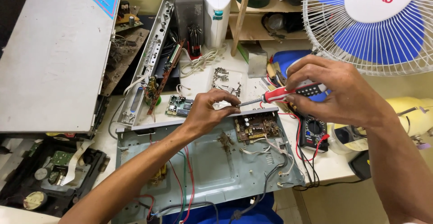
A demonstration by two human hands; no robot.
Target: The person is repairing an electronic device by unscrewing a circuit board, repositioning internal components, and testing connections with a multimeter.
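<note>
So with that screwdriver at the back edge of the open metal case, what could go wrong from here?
The screwdriver tip, steadied by the left hand, might slip and jab the fingertips or scratch the small circuit board. A freed screw could drop among the loose wires in the chassis. The right hand works close to the fan.

The right hand (336, 91) grips a red-handled screwdriver (270, 96), its tip reaching the back rim of an opened grey metal chassis (212, 165). The left hand (208, 111) rests on that rim, its fingers (228, 98) pinching at the tip. A small circuit board (255, 127) sits in the chassis's far right corner. Loose screws (223, 80) lie on the surface behind, and a multimeter (313, 131) lies beside the chassis near the surface's right edge.
</note>
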